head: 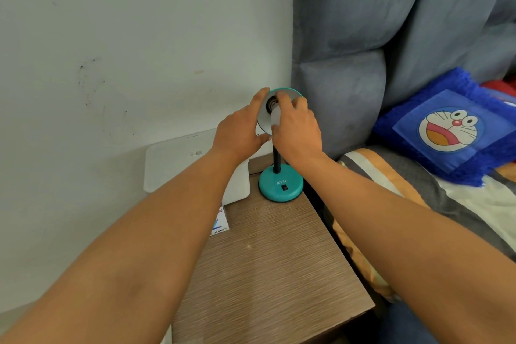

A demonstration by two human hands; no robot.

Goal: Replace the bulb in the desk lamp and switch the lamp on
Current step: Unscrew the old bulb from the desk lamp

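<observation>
A teal desk lamp stands at the far end of a wooden bedside table, its round base carrying a black switch. The shade is tilted towards me, showing its pale inside and the dark socket. My left hand grips the shade's left rim. My right hand is closed around a white bulb whose neck sits at the socket. The black stem shows below my hands.
The wooden table stands against a white wall. A white box leans at its far left, with a small printed carton beside it. A grey headboard, striped bedding and a blue cartoon cushion lie to the right.
</observation>
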